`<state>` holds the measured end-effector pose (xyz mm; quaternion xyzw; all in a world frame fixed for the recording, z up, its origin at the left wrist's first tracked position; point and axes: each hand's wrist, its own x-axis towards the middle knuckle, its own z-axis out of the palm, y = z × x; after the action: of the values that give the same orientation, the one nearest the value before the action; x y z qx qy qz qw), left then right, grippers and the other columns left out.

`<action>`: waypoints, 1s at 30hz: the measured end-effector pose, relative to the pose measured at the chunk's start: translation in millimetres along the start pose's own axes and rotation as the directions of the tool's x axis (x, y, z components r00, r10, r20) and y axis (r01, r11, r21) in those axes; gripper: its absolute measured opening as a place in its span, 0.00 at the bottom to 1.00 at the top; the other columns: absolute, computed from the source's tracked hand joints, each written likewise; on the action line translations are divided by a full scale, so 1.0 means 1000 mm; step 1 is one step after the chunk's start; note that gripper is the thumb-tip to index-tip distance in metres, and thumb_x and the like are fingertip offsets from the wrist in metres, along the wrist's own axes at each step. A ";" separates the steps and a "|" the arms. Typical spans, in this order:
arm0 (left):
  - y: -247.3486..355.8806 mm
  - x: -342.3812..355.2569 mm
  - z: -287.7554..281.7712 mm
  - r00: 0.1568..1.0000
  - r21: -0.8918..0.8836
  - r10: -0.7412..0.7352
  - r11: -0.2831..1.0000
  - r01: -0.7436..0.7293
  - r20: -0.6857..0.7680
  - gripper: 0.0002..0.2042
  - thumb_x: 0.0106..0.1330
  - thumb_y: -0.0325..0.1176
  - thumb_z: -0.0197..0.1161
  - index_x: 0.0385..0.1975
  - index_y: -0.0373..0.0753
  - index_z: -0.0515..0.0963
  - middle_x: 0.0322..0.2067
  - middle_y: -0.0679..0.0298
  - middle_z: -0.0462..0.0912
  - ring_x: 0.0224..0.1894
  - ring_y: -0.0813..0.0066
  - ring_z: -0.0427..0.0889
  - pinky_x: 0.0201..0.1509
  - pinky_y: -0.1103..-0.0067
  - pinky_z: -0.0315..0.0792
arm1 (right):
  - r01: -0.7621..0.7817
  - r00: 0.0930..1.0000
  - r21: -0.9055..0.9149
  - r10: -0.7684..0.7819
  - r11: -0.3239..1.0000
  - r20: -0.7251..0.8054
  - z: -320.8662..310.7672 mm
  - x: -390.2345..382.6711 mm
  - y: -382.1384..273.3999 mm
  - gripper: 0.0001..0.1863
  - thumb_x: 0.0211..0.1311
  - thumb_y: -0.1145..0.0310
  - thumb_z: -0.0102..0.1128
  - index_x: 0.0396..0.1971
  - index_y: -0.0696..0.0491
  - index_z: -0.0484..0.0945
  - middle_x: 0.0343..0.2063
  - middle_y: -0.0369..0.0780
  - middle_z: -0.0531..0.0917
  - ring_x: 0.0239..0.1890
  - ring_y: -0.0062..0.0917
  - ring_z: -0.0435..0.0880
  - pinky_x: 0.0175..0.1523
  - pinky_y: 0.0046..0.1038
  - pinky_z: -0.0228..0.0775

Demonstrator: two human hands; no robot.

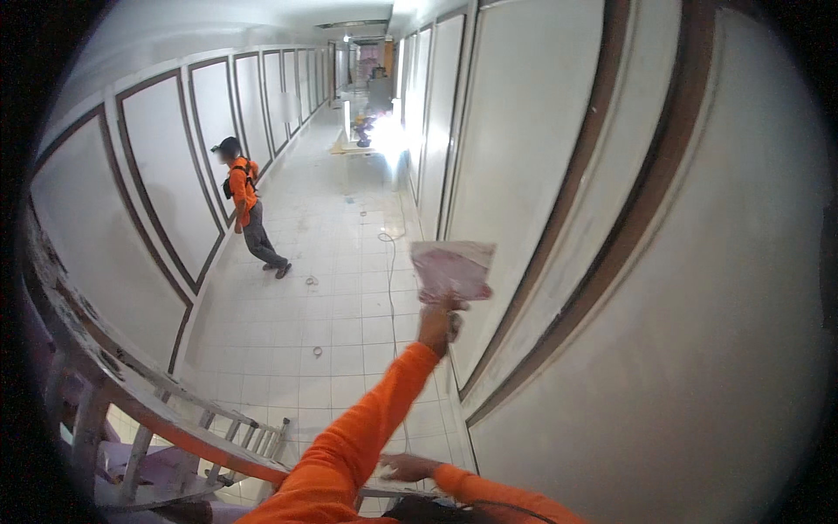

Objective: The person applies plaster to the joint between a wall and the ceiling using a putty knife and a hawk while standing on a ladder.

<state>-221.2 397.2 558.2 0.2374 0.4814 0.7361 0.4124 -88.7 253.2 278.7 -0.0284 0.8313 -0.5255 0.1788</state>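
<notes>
Wall (pixel 716 288): white, panelled, at right. Ladder (pixel 157 410): paint-spattered, lower left. Person (pixel 247 205): orange shirt, down corridor. Trowel (pixel 452 269): flat against wall, gripped by outstretched hand (pixel 436 323), fingers closed. Other hand (pixel 408 466): low, braced; fingers' state unclear.

Open corridor floor (pixel 340 297) ahead; wall (pixel 663 288) close right, scaffold (pixel 131 393) left.

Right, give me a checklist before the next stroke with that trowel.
1. Left hand grips the trowel: ok.
2. Trowel flat against the wall: cannot tell.
3. Right hand braced on something firm: cannot tell; its support is cut off at the lower edge.
4. Cable out of the way: not ok; it trails below, beside the wall.
5. Other person away from the ladder: ok.
</notes>
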 end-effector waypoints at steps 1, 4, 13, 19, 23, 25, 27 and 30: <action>-0.007 -0.002 0.023 0.998 -0.081 0.055 0.995 -0.052 0.039 0.24 0.65 0.58 0.51 0.32 0.37 0.73 0.26 0.62 0.76 0.12 0.83 0.64 0.10 0.84 0.56 | 0.319 0.928 -0.248 -0.355 0.915 -0.114 -0.028 -0.015 0.025 0.24 0.63 0.62 0.53 0.58 0.52 0.64 0.52 0.49 0.73 0.53 0.42 0.74 0.58 0.39 0.64; -0.002 -0.036 0.022 0.997 -0.138 -0.072 0.988 0.075 0.025 0.21 0.64 0.57 0.52 0.30 0.43 0.73 0.20 0.72 0.71 0.12 0.87 0.63 0.11 0.88 0.57 | 0.351 0.854 0.819 0.204 0.453 -0.479 -0.077 -0.094 -0.068 0.22 0.65 0.62 0.49 0.56 0.55 0.64 0.51 0.45 0.73 0.50 0.33 0.76 0.54 0.36 0.72; -0.024 -0.181 0.094 0.791 -0.030 -0.331 0.915 0.402 0.516 0.21 0.67 0.55 0.47 0.26 0.42 0.72 0.19 0.71 0.70 0.13 0.85 0.64 0.13 0.84 0.57 | 0.724 0.312 0.565 0.543 0.395 -0.780 -0.013 -0.256 -0.238 0.23 0.66 0.60 0.48 0.58 0.50 0.61 0.38 0.39 0.75 0.37 0.26 0.77 0.40 0.30 0.73; -0.073 -0.249 0.117 0.733 0.101 -0.418 0.895 0.435 0.537 0.21 0.67 0.54 0.46 0.28 0.41 0.73 0.21 0.69 0.72 0.16 0.83 0.67 0.17 0.82 0.61 | 0.837 0.437 0.532 0.427 0.131 -0.792 0.069 -0.282 -0.185 0.29 0.60 0.60 0.59 0.58 0.55 0.62 0.38 0.39 0.76 0.36 0.22 0.78 0.40 0.24 0.74; -0.094 -0.240 0.110 0.720 0.234 -0.352 0.936 0.263 0.598 0.21 0.69 0.55 0.45 0.33 0.41 0.72 0.25 0.68 0.72 0.28 0.79 0.72 0.29 0.80 0.68 | 0.259 0.025 0.414 0.422 0.873 -0.906 0.124 -0.299 -0.146 0.29 0.60 0.59 0.59 0.58 0.55 0.62 0.46 0.42 0.76 0.48 0.30 0.76 0.51 0.33 0.73; -0.098 -0.220 0.109 0.721 0.143 -0.358 0.928 0.343 0.593 0.16 0.69 0.51 0.48 0.38 0.43 0.68 0.28 0.69 0.72 0.29 0.79 0.72 0.28 0.80 0.69 | 0.952 0.062 0.218 0.558 0.217 -0.828 0.120 -0.320 -0.178 0.28 0.60 0.61 0.58 0.58 0.55 0.63 0.52 0.45 0.73 0.54 0.36 0.73 0.57 0.41 0.68; -0.087 -0.224 0.117 0.712 0.094 -0.376 0.910 0.403 0.593 0.12 0.68 0.44 0.51 0.42 0.43 0.68 0.31 0.66 0.71 0.33 0.78 0.73 0.28 0.80 0.71 | 0.965 0.009 0.158 0.573 0.211 -0.820 0.138 -0.347 -0.189 0.25 0.64 0.64 0.51 0.59 0.54 0.62 0.54 0.45 0.71 0.56 0.35 0.71 0.59 0.39 0.66; -0.069 -0.213 0.098 0.652 0.140 -0.404 0.898 0.418 0.642 0.14 0.69 0.41 0.50 0.41 0.35 0.71 0.34 0.63 0.75 0.36 0.75 0.76 0.34 0.76 0.77 | 0.974 -0.156 -0.001 0.673 0.225 -0.723 0.137 -0.330 -0.213 0.22 0.66 0.68 0.44 0.60 0.54 0.62 0.57 0.44 0.70 0.57 0.35 0.71 0.60 0.38 0.64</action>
<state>-5.4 283.1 547.8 0.3610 0.3390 0.4974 0.7124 234.2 117.9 502.5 0.2678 0.0766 -0.7017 -0.6558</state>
